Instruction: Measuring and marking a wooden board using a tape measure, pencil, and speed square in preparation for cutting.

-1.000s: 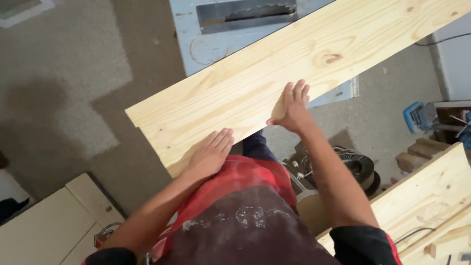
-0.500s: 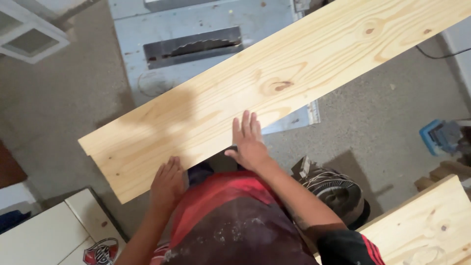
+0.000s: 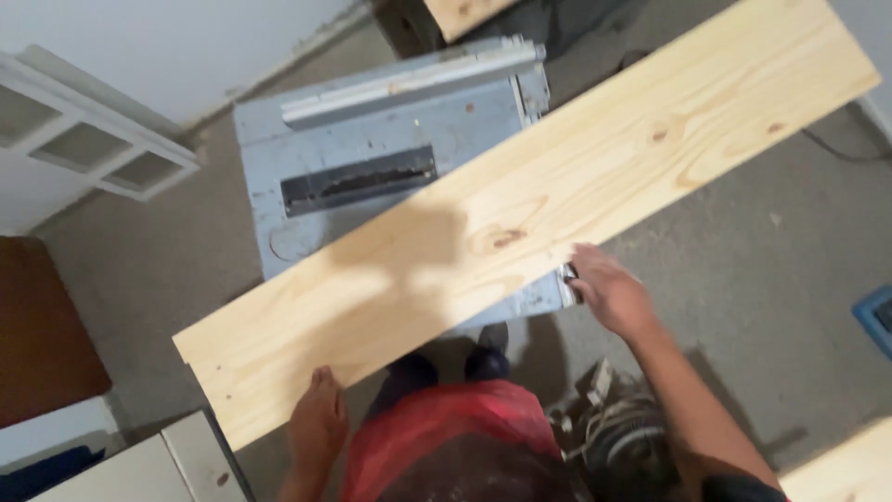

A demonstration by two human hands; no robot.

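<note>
Where the red, paint-flecked shirt (image 3: 455, 437) fills the bottom of the view, the pine board (image 3: 520, 223) lies just beyond it, and everything else can be placed from that board. The left hand (image 3: 318, 418) sits at the board's near edge close to its left end, fingers curled against the edge; whether it truly grips from below cannot be told. The right hand (image 3: 604, 293) is at the same near edge further along, loosely closed on the edge where the board passes the corner of the table saw (image 3: 390, 158). Half a second ago this hand lay flat and open on top of the board; it has since slid off the face to the edge, and the board has travelled further across the saw bench, so more of the grey top and its blade slot (image 3: 358, 181) now shows beyond the board. That suggests the board is being carried and positioned over the saw rather than pressed down. Below the board's right part lies a coiled cable and tool (image 3: 609, 437) on the floor; beyond its left end stands a white framed panel (image 3: 84, 139).
</note>
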